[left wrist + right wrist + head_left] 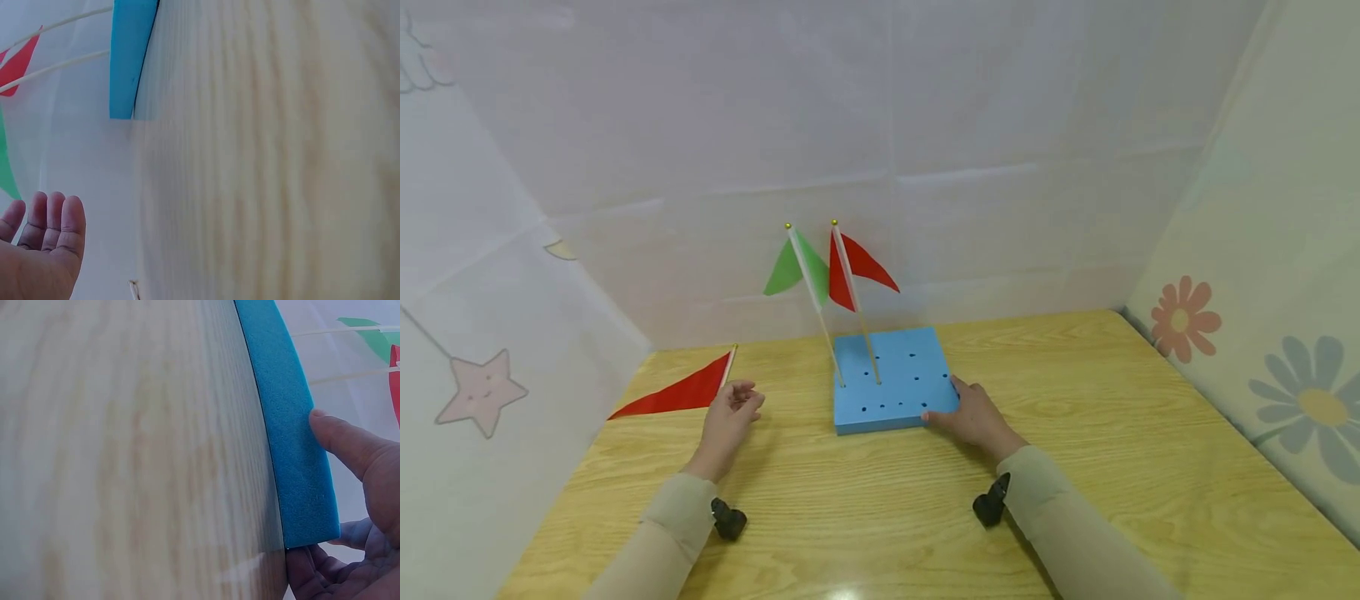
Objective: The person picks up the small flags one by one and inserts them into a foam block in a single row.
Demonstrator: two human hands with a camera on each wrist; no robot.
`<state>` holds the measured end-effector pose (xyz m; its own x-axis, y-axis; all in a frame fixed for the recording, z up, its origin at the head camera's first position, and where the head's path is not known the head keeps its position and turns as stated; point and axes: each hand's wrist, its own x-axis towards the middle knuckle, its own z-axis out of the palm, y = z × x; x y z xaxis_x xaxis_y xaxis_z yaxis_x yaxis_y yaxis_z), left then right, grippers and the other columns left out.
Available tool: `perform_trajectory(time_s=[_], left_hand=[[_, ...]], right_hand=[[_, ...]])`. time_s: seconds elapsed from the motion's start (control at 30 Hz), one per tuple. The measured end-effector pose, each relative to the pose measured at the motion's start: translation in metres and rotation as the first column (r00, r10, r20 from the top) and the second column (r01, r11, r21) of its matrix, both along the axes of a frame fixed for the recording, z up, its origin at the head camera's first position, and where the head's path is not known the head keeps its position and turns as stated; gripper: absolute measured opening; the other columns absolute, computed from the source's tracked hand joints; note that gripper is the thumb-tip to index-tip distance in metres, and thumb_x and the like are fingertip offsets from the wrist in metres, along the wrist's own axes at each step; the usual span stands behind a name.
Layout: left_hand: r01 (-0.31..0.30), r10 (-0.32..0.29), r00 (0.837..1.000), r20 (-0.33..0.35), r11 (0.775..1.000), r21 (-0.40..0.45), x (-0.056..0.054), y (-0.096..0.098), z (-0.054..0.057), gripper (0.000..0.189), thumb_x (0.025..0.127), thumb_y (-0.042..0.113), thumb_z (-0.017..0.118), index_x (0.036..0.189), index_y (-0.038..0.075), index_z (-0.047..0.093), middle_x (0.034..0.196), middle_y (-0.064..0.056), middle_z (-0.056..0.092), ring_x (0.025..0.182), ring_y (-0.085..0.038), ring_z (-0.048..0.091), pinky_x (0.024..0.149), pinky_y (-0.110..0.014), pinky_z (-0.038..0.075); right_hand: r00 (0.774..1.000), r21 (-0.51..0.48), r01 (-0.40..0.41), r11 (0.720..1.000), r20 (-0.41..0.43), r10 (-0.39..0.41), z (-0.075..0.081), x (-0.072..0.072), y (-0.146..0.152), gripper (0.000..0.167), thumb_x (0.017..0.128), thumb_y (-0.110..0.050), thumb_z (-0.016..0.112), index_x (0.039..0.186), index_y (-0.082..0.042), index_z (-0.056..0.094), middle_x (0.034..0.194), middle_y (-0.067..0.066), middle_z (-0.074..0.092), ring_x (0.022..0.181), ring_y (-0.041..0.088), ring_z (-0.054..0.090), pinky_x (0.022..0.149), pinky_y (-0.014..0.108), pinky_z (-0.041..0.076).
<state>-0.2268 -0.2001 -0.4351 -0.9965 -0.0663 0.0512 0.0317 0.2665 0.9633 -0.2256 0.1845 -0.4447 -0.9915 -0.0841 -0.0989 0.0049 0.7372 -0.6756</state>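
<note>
A blue foam block [891,392] with several small holes lies on the table. My right hand [973,417] grips its near right corner, thumb on the front top edge and fingers round the right side. Two flags stand in the block, both tilted left: a green flag [784,271] at its left edge and a red flag [867,265] beside it. Left of the block, my left hand [730,421] hovers with fingers loosely bent and nothing in them; the left wrist view shows its fingers [55,225]. Beyond it lies another red triangular flag [688,390], its stick partly hidden by that hand.
The wood-grain table [865,517] meets a pale cloth backdrop [985,225] at the back. Printed cloth with flowers hangs along the right side, and one with a star along the left. Each wrist wears a small black camera [728,521].
</note>
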Motion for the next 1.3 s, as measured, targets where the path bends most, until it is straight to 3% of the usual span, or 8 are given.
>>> perform_trajectory(time_s=[0.17,0.3,0.53,0.77,0.9,1.0,1.13,1.3], left_hand=[[0.002,0.000,1.000,0.026,0.999,-0.040,0.004,-0.016,0.002,0.043,0.108,0.013,0.053,0.143,-0.007,0.040,0.126,-0.018,0.053,0.115,-0.029,0.057,0.088,-0.020,0.052],[-0.040,0.042,0.998,0.035,0.997,-0.059,0.008,-0.029,0.006,0.042,0.108,0.015,0.053,0.142,-0.006,0.041,0.126,-0.017,0.052,0.109,-0.021,0.058,0.086,-0.016,0.051],[-0.090,0.091,0.995,0.029,0.996,-0.016,0.013,-0.043,0.008,0.039,0.108,0.014,0.052,0.139,-0.007,0.040,0.121,-0.012,0.051,0.097,-0.004,0.057,0.088,-0.021,0.053],[-0.134,0.133,0.987,0.094,0.991,0.008,0.016,-0.055,0.001,0.038,0.108,0.014,0.052,0.137,-0.006,0.039,0.114,-0.009,0.051,0.099,-0.015,0.057,0.087,-0.022,0.053],[-0.173,0.173,0.974,0.148,0.985,-0.012,0.018,-0.063,-0.003,0.040,0.108,0.019,0.052,0.137,-0.005,0.039,0.120,-0.015,0.052,0.100,-0.017,0.058,0.083,-0.021,0.053],[-0.189,0.186,0.965,0.187,0.982,-0.005,0.020,-0.068,-0.005,0.045,0.108,0.022,0.051,0.140,-0.006,0.038,0.128,-0.018,0.049,0.108,-0.024,0.056,0.082,-0.021,0.052],[-0.183,0.188,0.956,0.227,0.982,-0.042,0.024,-0.076,-0.006,0.044,0.107,0.023,0.049,0.138,-0.006,0.038,0.133,-0.021,0.047,0.114,-0.029,0.053,0.080,-0.022,0.050],[-0.160,0.179,0.945,0.274,0.983,-0.089,0.029,-0.082,-0.006,0.042,0.107,0.025,0.051,0.136,-0.004,0.040,0.131,-0.020,0.047,0.109,-0.025,0.051,0.079,-0.023,0.049]], right_hand=[[1.000,-0.003,-0.004,1.000,0.001,0.004,0.001,0.000,-0.001,0.099,0.093,-0.043,0.077,0.159,0.009,0.024,0.148,0.040,0.036,0.132,0.053,0.045,0.107,0.061,0.040],[1.000,0.003,-0.013,1.000,0.000,0.013,0.002,0.000,-0.001,0.098,0.093,-0.042,0.077,0.158,0.010,0.024,0.147,0.041,0.036,0.131,0.053,0.046,0.106,0.061,0.041],[1.000,0.011,-0.015,1.000,0.008,0.015,-0.001,-0.004,-0.001,0.099,0.093,-0.043,0.076,0.159,0.009,0.023,0.150,0.040,0.034,0.137,0.053,0.041,0.109,0.061,0.038],[1.000,0.012,-0.010,1.000,0.008,0.010,-0.007,-0.010,0.002,0.098,0.094,-0.040,0.076,0.159,0.009,0.021,0.149,0.042,0.033,0.135,0.055,0.042,0.109,0.062,0.039],[1.000,0.012,-0.006,1.000,0.009,0.006,-0.009,-0.011,0.003,0.099,0.094,-0.040,0.077,0.159,0.010,0.021,0.149,0.042,0.033,0.135,0.055,0.042,0.109,0.062,0.038],[1.000,0.019,-0.001,1.000,0.008,0.001,-0.009,-0.012,0.003,0.099,0.094,-0.040,0.076,0.159,0.009,0.021,0.149,0.042,0.033,0.135,0.055,0.042,0.110,0.062,0.038],[1.000,0.015,-0.005,1.000,0.014,0.005,-0.008,-0.011,0.000,0.099,0.094,-0.040,0.076,0.159,0.009,0.021,0.149,0.042,0.033,0.136,0.055,0.041,0.110,0.062,0.037],[1.000,0.007,-0.010,1.000,0.016,0.010,-0.005,-0.008,0.001,0.100,0.094,-0.044,0.076,0.159,0.009,0.021,0.149,0.042,0.033,0.135,0.055,0.041,0.109,0.063,0.037]])
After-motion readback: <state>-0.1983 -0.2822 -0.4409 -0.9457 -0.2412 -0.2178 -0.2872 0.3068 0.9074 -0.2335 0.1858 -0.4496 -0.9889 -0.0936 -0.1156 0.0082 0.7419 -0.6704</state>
